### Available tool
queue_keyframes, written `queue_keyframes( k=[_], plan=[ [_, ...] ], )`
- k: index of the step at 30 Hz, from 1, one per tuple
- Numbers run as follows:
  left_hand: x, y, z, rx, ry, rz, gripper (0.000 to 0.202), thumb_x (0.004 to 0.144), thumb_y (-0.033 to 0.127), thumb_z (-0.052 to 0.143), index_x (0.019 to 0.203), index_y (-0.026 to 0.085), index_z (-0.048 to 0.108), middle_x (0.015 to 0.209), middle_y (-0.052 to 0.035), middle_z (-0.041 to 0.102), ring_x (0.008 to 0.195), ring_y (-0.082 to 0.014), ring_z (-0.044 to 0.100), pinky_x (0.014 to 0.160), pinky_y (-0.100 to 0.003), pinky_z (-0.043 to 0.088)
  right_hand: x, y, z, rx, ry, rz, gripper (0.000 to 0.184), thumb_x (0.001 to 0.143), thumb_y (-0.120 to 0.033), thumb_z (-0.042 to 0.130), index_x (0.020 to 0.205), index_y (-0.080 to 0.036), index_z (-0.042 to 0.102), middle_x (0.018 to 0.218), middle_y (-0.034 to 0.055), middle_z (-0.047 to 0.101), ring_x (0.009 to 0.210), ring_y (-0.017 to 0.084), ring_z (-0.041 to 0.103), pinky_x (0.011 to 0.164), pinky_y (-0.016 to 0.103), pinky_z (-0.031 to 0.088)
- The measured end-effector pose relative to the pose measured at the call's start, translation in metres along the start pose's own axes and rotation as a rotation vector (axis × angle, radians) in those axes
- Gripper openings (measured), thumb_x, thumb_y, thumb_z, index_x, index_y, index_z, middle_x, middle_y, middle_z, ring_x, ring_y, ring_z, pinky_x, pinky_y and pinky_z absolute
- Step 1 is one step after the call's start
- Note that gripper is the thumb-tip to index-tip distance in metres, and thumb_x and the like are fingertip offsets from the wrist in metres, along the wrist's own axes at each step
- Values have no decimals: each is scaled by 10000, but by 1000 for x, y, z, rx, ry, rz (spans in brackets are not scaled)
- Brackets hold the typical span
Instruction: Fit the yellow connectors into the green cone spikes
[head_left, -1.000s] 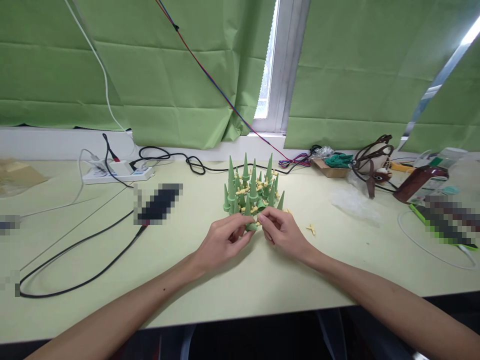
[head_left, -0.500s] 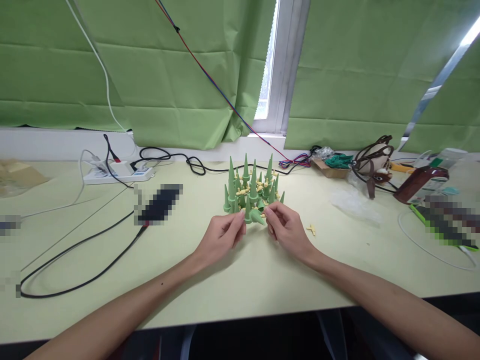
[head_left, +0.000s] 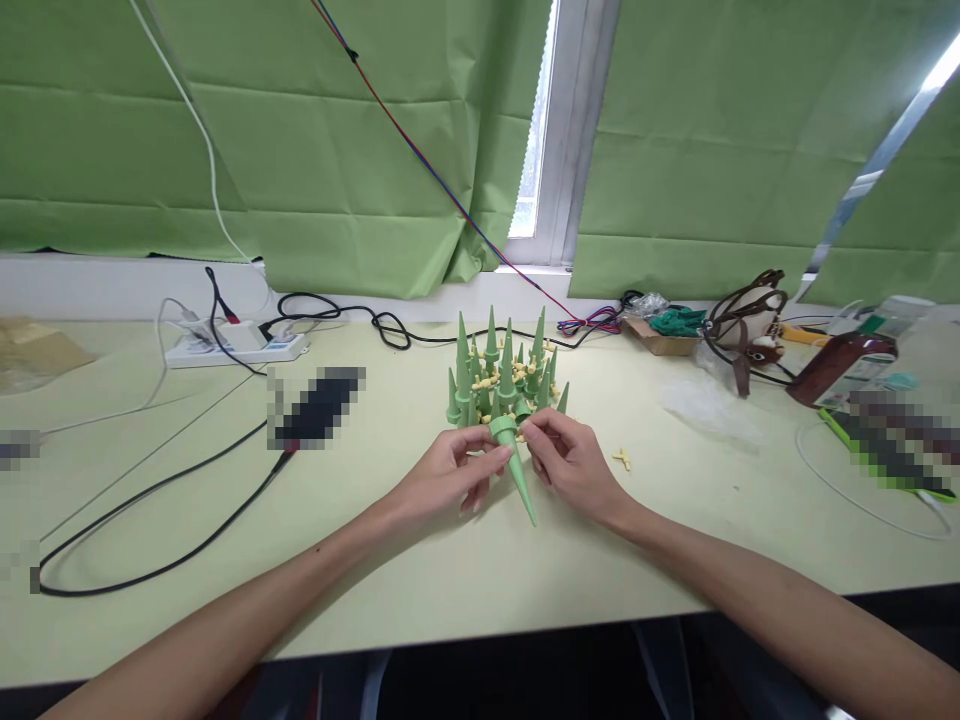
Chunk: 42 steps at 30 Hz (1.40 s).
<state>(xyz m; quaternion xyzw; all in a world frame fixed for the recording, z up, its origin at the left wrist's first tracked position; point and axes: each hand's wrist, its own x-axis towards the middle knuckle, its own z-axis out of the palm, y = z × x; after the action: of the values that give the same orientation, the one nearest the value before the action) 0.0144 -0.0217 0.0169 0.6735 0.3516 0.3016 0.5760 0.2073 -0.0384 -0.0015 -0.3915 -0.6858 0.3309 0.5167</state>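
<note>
My left hand is closed around a green plastic watering spike, its wide collar up and its tip pointing down toward me. Close beside that collar, my right hand is pinched on a small yellow valve, mostly hidden by the fingers. Behind both hands stands a cluster of similar green spikes, most with points upward. Yellow T-shaped valves lie among them. One loose yellow valve rests on the table to the right of my right hand.
A power strip and a blurred dark device with a looping black cable lie left on the table. To the right are clear plastic wrap, a small cardboard box, a bag and a dark red bottle.
The spike in my left hand has turned so its tip points down toward me, showing its full length. My left fingers have shifted along it; my right hand has moved slightly left.
</note>
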Motion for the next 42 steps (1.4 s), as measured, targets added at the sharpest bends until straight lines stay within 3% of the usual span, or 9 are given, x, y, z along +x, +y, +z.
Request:
queue_keyframes(
  k=[2,7,14,17,19,27,33,37,42],
  plan=[
    [-1,0,-1,48,6,29,341,855,483,677,929,160,597,611,39,542,434,-68,444,439,-208,342,0,0,0,-1,-2,4,274,987,-394,508,812,-188,552,566,-51,450,481,89,420,478,231,345],
    [0,-5,-1,194,102,81,350,843,452,696,1011,171,573,495,100,377,447,-79,374,461,-212,307,0,1,1,-14,-11,0,284,987,-397,504,796,-189,536,537,-57,434,465,89,394,469,233,322],
    [-1,-14,0,486,239,425,200,862,238,649,1049,183,608,676,49,502,553,-76,427,530,-201,393,0,-2,1,9,-28,1,300,986,-392,497,771,-185,527,517,-64,425,446,83,382,465,234,308],
    [-2,-15,0,602,232,565,161,867,136,585,1018,180,617,729,34,526,567,-68,422,547,-197,389,-1,-3,1,32,-38,10,301,985,-384,498,757,-187,514,517,-67,418,440,80,373,455,232,301],
    [-2,-15,0,622,231,585,177,866,115,566,1023,184,607,742,33,530,566,-65,421,543,-191,385,0,-3,1,40,-38,13,298,987,-382,496,762,-188,514,519,-68,418,440,80,374,453,232,300],
    [-3,-9,2,533,223,391,106,852,180,574,932,194,505,643,68,502,501,-65,447,497,-186,354,-1,-3,1,78,-15,1,286,990,-392,506,785,-193,515,529,-72,407,440,81,378,451,231,309],
    [0,-9,2,358,180,256,116,888,277,590,872,177,534,631,51,509,524,-76,442,496,-195,344,-1,-3,1,112,-5,-3,282,990,-408,508,813,-190,535,552,-68,418,440,81,396,441,228,325],
    [-1,-7,3,168,62,124,304,970,392,494,785,157,549,572,38,500,455,-69,427,457,-203,333,-2,-4,0,127,-12,-16,277,992,-413,504,830,-191,541,559,-66,429,444,82,408,442,223,339],
    [0,-3,3,-55,-2,58,481,979,525,436,682,154,505,562,-13,554,413,-107,517,392,-223,363,-2,-4,0,105,-18,-30,266,994,-400,501,833,-193,543,558,-63,444,446,81,412,444,222,337]
  ],
)
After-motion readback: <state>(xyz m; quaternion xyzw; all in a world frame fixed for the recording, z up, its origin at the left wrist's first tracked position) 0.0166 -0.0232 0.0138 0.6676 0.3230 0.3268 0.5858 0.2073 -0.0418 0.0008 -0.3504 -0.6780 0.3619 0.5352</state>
